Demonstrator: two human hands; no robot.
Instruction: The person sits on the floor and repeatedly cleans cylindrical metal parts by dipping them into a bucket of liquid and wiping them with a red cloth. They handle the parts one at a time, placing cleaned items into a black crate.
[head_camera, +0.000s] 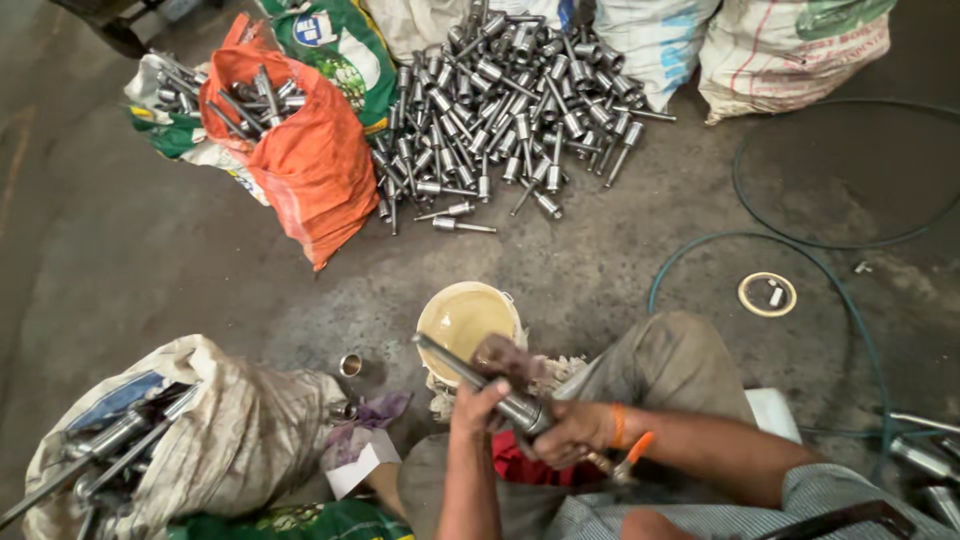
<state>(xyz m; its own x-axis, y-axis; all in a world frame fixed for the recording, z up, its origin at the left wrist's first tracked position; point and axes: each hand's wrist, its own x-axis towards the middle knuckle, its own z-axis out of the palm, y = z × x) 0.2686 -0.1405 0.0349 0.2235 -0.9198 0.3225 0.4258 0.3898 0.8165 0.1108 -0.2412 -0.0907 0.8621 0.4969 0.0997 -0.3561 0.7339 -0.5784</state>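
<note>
Gripping one metal shaft (480, 385) over the cream bucket (467, 315), left hand (478, 405) and right hand (572, 432) both clasp it; a large heap (510, 100) looks unhandled, the left sack (180, 440) part-filled.

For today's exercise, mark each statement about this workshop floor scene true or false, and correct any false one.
1. Both hands grip one metal shaft. True: the left hand and right hand hold it.
2. The bucket beyond the hands is blue. False: it is cream-yellow.
3. A loose pile of metal parts lies on the floor. True.
4. The orange sack is empty. False: metal parts stick out of its top.
5. A green hose curves across the floor. True.
</note>
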